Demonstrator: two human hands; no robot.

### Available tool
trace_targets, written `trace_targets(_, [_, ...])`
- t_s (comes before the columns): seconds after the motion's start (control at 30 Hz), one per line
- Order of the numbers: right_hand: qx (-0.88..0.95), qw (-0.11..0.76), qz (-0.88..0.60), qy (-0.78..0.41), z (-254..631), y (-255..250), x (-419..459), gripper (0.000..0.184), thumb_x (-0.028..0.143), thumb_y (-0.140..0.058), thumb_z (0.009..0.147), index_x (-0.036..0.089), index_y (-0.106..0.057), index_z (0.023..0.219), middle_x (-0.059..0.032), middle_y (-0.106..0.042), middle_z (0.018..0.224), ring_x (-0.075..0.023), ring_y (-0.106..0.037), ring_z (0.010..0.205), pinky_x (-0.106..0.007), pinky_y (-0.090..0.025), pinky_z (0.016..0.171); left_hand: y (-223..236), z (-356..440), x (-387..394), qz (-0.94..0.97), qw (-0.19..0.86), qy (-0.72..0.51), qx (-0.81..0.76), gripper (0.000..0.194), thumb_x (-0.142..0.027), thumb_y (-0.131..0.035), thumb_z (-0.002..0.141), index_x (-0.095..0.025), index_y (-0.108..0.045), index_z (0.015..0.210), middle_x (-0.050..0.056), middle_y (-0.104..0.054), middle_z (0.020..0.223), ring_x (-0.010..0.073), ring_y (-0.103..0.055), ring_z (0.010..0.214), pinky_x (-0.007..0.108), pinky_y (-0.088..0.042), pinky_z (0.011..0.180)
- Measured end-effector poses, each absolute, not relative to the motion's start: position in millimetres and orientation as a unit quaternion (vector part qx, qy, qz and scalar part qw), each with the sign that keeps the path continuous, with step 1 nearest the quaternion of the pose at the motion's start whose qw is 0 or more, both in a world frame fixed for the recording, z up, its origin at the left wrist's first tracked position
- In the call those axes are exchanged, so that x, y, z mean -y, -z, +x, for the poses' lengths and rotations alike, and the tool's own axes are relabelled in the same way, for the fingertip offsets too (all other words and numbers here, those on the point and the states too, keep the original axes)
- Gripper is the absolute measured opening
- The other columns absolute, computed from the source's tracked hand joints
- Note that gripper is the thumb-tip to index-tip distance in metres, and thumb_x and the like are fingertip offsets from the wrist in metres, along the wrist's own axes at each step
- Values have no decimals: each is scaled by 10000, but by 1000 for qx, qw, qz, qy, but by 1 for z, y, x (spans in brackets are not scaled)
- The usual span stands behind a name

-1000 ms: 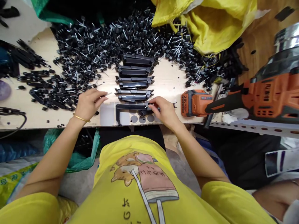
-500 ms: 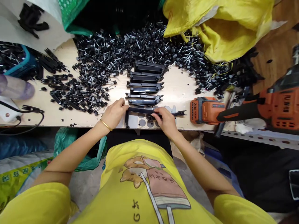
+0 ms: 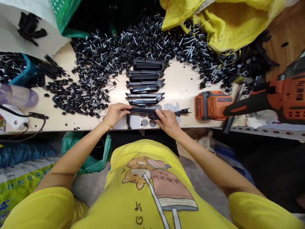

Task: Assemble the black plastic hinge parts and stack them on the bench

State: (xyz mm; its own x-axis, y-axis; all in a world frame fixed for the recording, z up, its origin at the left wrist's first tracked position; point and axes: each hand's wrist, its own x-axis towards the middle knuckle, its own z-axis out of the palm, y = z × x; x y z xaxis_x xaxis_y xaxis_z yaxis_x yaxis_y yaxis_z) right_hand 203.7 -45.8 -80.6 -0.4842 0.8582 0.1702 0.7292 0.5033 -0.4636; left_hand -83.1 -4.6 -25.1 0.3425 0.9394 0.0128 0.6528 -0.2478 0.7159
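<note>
By the counter's (image 3: 179,79) near edge, the left hand (image 3: 115,115) pinches a black bar (image 3: 143,110) by its left end, the right hand (image 3: 168,122) grips farther along, and a slack hold could drop it.

1. One camera, worn on the head, looks forward and steeply down from above the chest; the yellow shirt (image 3: 147,194) fills the bottom middle of its view.
2. It faces across the worktop (image 3: 178,76), whose near edge runs almost level, a little below mid-height.
3. It is near enough to show the left hand (image 3: 115,115) and right hand (image 3: 168,122) clearly, mid-view, by that near edge.
4. The view is wide, reaching past the near edge to the floor (image 3: 90,187); the worktop's far edge is hidden.
</note>
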Motion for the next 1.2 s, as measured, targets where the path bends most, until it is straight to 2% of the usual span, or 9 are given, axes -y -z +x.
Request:
trace_targets(0.27, [868,156,-458,-113,201,77,38,372,248,-439,912,106,-506,1250,-152,-636,944,-262,-515,868,-416,-422,797,18,-90,-12,812,311,-134,-476,275,-358,-592,829,-185,-688,1018,74,-711,969,175,-657,833,303,-526,797])
trace_targets(0.43, [847,189,-478,-131,199,72,43,401,243,-486,897,110,-472,1276,-131,-630,974,-251,-541,905,-411,-430,854,-5,-94,10,924,180,1,-336,806,-446,-691,735,-165,-353,1410,180,-428,1408,337,-357,1319,547,-241,1091])
trace_targets(0.53, [839,232,-466,-157,185,57,55,463,254,-466,911,102,-400,1343,-138,-625,1010,-248,-550,955,-411,-424,893,-14,-71,33,940,126,42,-313,954,-442,-735,693,-161,-235,1456,198,-309,1470,356,-277,1358,532,-207,1108])
trace_targets(0.7, [830,238,-455,-217,171,21,72,610,283,-428,931,142,-159,1460,-123,-630,1016,-234,-579,948,-398,-448,877,-26,-22,39,903,91,91,-409,773,-306,-551,855,-173,-112,1477,133,-558,1143,260,-566,1049,361,-465,858])
trace_targets(0.77, [847,179,-451,-216,178,9,74,534,298,-424,934,141,-259,1417,-131,-633,1025,-234,-589,943,-379,-456,845,-31,-15,36,888,99,120,-432,728,-271,-531,852,-169,-150,1463,110,-566,1084,236,-601,951,318,-487,755])
trace_targets(0.87, [866,13,-458,-200,192,-5,73,374,409,-490,893,113,-539,1117,-137,-649,907,-241,-612,832,-335,-453,734,-35,-16,35,896,132,165,-390,564,-275,-564,808,-126,-401,1327,120,-565,1062,244,-617,899,312,-493,690])
trace_targets(0.97, [873,-85,-418,-235,199,-21,74,273,404,-521,858,137,-573,868,-100,-643,794,-194,-594,677,-278,-402,619,-41,-26,41,909,183,193,-322,387,-245,-581,761,-106,-559,1122,121,-579,1012,231,-629,803,317,-493,662])
trace_targets(1.1, [849,32,-355,-389,196,-51,76,142,295,-563,762,169,-516,718,-1,-563,637,-99,-466,528,-218,-311,515,-63,-40,56,891,321,63,-316,592,-259,-604,723,-118,-478,1284,70,-600,878,183,-600,671,281,-476,588])
trace_targets(1.2, [742,190,-326,-554,190,-70,78,241,282,-594,697,188,-404,583,72,-371,503,-47,-306,452,-182,-242,445,-84,-38,70,796,480,-139,-340,665,-413,-651,728,-121,-482,1300,14,-574,721,153,-564,627,254,-471,589])
